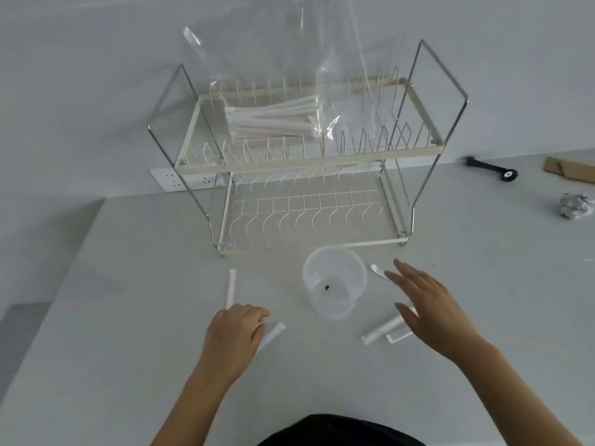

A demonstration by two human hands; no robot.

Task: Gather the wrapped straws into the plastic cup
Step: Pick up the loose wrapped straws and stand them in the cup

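A clear plastic cup (335, 281) stands upright on the grey table, with a small dark speck at its bottom and no straws in it. White wrapped straws lie around it: one (231, 286) to the left, one (272, 337) under my left hand's fingers, one (378, 271) at the cup's right, and two (381, 331) below my right hand. My left hand (233, 336) is curled with its fingertips on a straw. Fingers spread, my right hand (428, 304) hovers over the straws at the right.
A two-tier wire dish rack (299, 162) stands behind the cup, its top shelf holding a clear bag of wrapped straws (273, 119). At the far right lie a black tool (492, 169), cardboard (570, 169) and crumpled foil (576, 206). The table's left edge drops off.
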